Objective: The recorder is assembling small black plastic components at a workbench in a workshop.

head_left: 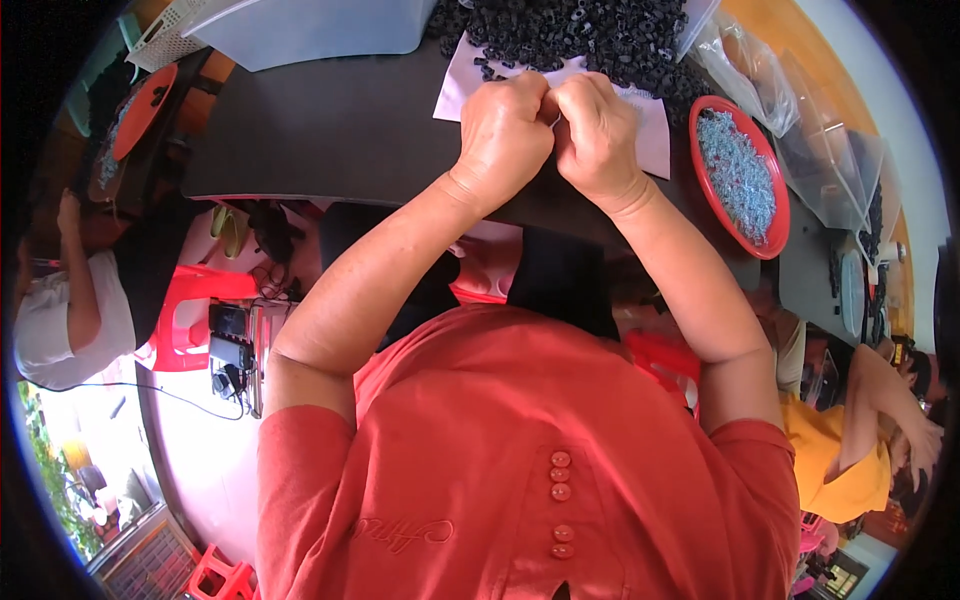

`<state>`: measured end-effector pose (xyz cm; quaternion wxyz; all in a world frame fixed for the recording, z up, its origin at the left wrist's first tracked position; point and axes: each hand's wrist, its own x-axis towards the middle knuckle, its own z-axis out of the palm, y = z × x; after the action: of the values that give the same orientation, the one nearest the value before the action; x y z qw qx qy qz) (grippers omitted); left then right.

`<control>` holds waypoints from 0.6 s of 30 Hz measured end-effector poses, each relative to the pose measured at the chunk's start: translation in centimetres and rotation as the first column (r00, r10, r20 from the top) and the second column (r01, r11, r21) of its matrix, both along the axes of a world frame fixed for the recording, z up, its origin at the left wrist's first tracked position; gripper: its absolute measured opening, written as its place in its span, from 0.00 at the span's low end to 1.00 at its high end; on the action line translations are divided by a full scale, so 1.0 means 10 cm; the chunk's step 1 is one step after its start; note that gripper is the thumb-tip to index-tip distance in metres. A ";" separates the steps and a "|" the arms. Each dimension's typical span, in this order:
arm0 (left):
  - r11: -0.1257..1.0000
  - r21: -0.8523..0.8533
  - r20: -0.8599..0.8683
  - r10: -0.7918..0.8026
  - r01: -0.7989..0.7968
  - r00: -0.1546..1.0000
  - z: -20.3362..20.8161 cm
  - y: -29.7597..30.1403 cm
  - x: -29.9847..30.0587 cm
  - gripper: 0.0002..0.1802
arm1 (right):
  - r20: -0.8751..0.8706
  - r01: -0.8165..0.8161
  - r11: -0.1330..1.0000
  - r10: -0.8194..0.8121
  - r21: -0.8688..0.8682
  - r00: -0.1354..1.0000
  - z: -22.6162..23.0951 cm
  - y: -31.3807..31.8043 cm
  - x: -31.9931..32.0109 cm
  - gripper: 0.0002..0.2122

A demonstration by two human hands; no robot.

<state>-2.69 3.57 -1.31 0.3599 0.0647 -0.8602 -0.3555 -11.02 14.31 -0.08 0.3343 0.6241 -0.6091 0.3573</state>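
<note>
Both the left hand (505, 125) and right hand (598, 130) are closed, knuckle to knuckle, pinching something hidden between fingertips above the white paper (655, 125) near the black-parts pile (590, 30); keeping them braced together low over the counter (330, 130) likely helps.

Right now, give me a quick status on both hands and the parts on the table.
Left hand and right hand fisted together over white paper; what they pinch is hidden. Black parts pile just beyond. Red dish of metal bits at right.

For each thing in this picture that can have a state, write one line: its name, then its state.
left hand, closed, knuckles against the other hand
right hand, closed; what it pinches is hidden
red tray, filled with small silvery parts
pile of black parts, heaped loose on the table
clear bags, lying flat
</note>
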 end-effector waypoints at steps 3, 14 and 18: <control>1.000 -0.014 0.053 0.021 -0.021 0.998 0.02 -0.01 0.01 0.04 | -0.001 0.030 1.000 -0.030 0.005 1.000 -0.01 -0.02 -0.01 0.14; 0.703 0.685 -0.068 -0.201 0.192 0.977 0.09 -0.07 0.04 0.05 | 0.582 -0.049 0.999 0.041 -0.002 0.812 0.04 0.05 -0.03 0.12; 0.683 0.705 -0.089 -0.185 0.193 0.979 0.09 -0.08 0.03 0.04 | 0.699 -0.098 0.995 0.049 0.030 0.714 0.04 0.06 -0.06 0.08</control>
<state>-2.43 2.82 -0.41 0.2730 0.1072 -0.6569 -0.6946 -11.60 14.94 0.28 0.0457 0.4781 -0.6759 0.5589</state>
